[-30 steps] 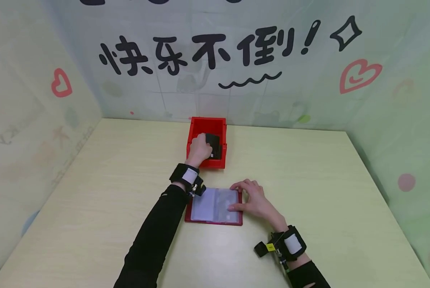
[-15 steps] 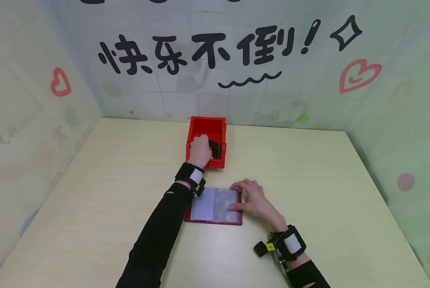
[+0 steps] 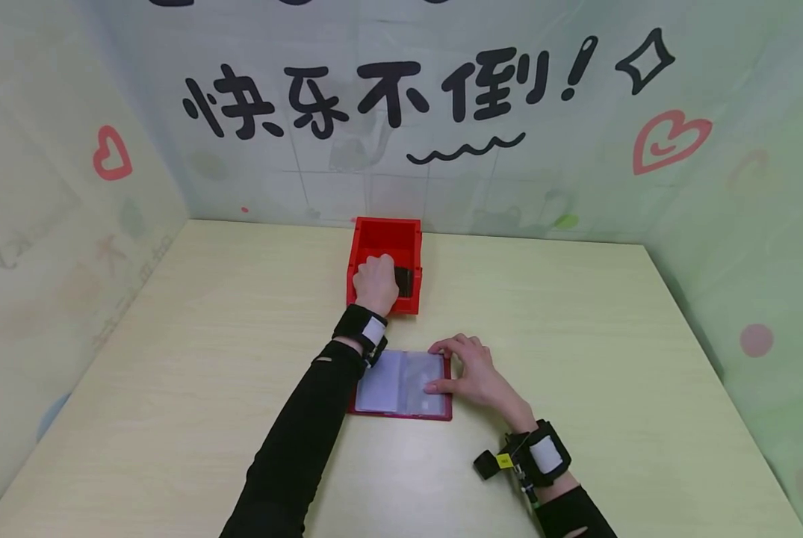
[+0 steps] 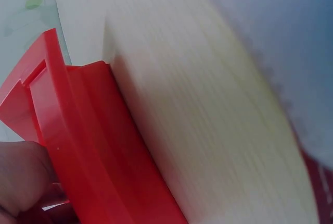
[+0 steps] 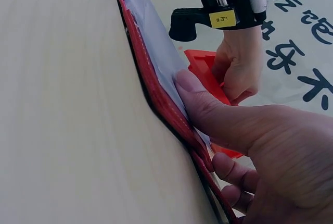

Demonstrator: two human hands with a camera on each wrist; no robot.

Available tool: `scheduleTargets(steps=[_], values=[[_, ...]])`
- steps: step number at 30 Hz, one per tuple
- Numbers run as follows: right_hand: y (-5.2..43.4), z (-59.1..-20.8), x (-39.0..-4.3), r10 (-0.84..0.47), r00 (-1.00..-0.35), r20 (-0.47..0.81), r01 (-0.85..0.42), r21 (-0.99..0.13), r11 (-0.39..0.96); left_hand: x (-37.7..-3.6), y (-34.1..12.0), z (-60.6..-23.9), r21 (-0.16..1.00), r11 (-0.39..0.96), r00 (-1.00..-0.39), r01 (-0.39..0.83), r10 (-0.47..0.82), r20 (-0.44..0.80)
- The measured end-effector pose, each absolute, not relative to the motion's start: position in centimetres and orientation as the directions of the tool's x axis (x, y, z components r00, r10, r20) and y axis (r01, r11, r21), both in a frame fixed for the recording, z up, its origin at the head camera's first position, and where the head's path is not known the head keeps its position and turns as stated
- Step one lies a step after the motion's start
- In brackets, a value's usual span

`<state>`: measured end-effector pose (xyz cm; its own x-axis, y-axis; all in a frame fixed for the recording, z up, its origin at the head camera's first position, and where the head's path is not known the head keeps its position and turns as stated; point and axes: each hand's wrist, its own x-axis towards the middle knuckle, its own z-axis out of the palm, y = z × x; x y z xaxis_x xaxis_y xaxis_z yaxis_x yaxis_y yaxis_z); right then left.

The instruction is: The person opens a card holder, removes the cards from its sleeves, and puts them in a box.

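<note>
Left hand (image 3: pixel 374 284) in red bin (image 3: pixel 385 233), fingers curled round black card (image 3: pixel 404 280). Right hand (image 3: pixel 475 370) fingers flat, spread on open card holder (image 3: pixel 401 385).

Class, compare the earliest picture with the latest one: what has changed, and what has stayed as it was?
The left hand in the red bin has drawn back toward the near wall and curled over the black card, which now shows less. The right hand stays pressed on the open card holder; bin and holder have not moved.

A black card (image 3: pixel 404 280), seemingly flat, sits in the red bin (image 3: pixel 384 232); the red card holder (image 3: pixel 401 385) lies open.
</note>
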<state>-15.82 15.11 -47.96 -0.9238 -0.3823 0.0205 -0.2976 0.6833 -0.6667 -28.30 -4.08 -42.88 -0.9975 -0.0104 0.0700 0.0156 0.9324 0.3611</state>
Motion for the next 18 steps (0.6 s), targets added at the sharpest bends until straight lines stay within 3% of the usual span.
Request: scheduleTargets(steps=[10, 18], values=[[15.0, -47.8, -15.7, -0.384, -0.923, 0.021, -0.299, -0.668, 0.682, -28.0, -4.1, -43.3, 0.322, 0.947, -0.997, 0.017, -0.007, 0.072], [14.9, -47.7, -15.7, -0.382, -0.924, 0.024, -0.3, -0.666, 0.683, -24.8, -4.8, -42.3, 0.453, 0.872, -0.974, 0.186, 0.103, 0.202]])
